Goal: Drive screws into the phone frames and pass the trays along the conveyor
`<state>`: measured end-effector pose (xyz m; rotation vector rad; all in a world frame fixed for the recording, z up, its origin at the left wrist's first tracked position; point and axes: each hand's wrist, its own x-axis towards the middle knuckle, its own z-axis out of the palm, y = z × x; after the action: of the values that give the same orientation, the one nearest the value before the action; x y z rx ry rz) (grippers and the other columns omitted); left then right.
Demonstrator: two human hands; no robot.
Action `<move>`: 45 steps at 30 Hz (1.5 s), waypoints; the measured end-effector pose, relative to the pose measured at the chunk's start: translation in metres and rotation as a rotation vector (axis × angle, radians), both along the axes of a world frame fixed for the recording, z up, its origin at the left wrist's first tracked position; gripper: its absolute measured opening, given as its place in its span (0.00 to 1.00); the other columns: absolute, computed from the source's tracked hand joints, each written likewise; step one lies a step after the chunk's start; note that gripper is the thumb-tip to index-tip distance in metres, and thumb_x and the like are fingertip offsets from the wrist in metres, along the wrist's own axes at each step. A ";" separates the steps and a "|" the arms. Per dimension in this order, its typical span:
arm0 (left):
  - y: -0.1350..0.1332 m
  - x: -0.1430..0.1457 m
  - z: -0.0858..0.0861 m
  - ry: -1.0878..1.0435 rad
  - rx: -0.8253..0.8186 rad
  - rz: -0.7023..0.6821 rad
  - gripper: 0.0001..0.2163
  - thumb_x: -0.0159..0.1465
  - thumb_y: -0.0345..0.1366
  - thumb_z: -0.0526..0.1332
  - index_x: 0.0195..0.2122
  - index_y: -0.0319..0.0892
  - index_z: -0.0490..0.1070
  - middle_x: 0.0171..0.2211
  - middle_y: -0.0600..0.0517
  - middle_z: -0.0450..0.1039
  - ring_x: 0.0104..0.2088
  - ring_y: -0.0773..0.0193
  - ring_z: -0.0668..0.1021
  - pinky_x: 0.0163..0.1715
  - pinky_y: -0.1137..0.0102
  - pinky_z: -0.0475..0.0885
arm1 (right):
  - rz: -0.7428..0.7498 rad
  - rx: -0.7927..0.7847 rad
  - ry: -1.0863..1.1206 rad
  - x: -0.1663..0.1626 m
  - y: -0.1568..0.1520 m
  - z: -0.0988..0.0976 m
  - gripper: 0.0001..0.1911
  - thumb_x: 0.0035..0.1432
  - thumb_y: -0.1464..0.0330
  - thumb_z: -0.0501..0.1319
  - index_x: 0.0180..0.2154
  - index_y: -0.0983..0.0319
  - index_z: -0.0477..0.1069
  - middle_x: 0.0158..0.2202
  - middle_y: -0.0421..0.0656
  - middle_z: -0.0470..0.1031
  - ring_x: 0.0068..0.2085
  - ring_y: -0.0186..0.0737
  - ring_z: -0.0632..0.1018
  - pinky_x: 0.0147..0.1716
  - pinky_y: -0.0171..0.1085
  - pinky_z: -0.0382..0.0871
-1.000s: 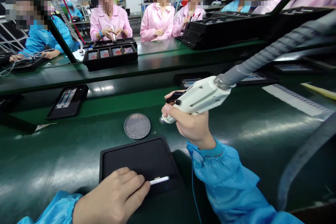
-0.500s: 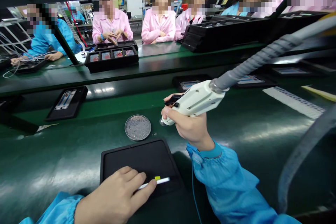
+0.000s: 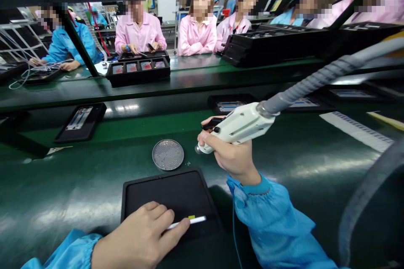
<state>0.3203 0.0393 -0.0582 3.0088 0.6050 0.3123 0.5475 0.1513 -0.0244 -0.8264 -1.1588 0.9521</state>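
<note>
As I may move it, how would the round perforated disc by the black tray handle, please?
The round perforated disc looks like thin metal, so probably stiff and light. Lying flat on the glossy green surface, it would likely slide, not roll.

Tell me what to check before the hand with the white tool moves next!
1. Right hand wrapped tight around the white tool: ok.
2. Tip apart from the round mesh dish: ok, it is raised beside the dish, not touching it.
3. Left hand on the white strip: ok, fingertips cover its near end.
4. Strip lying flat in the black tray: cannot tell, the fingers hide part of it.
5. Hose free of snags: cannot tell, it runs out of view.
</note>
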 end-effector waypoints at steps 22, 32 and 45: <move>0.005 -0.006 -0.011 -0.375 -0.089 -0.032 0.08 0.69 0.22 0.54 0.38 0.36 0.71 0.26 0.49 0.72 0.28 0.64 0.77 0.30 0.70 0.76 | 0.007 0.057 0.008 -0.001 0.001 -0.010 0.09 0.51 0.72 0.67 0.37 0.61 0.73 0.24 0.37 0.73 0.24 0.36 0.75 0.26 0.40 0.72; 0.003 -0.007 -0.008 -0.295 -0.084 -0.038 0.09 0.69 0.23 0.52 0.39 0.34 0.72 0.27 0.48 0.73 0.29 0.63 0.76 0.30 0.67 0.76 | 0.011 0.044 -0.011 -0.001 0.002 -0.013 0.09 0.52 0.72 0.67 0.38 0.60 0.74 0.27 0.37 0.72 0.25 0.36 0.75 0.25 0.40 0.72; 0.060 -0.040 -0.043 -0.059 0.036 0.321 0.09 0.70 0.28 0.52 0.38 0.36 0.72 0.36 0.43 0.72 0.34 0.56 0.75 0.34 0.62 0.73 | -0.001 0.032 -0.048 0.006 0.005 -0.017 0.11 0.52 0.71 0.68 0.39 0.62 0.72 0.24 0.37 0.73 0.25 0.37 0.75 0.28 0.41 0.73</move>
<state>0.2802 0.0992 -0.1011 2.9154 1.0887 0.4284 0.5532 0.1565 -0.0415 -0.8277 -1.2123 0.9146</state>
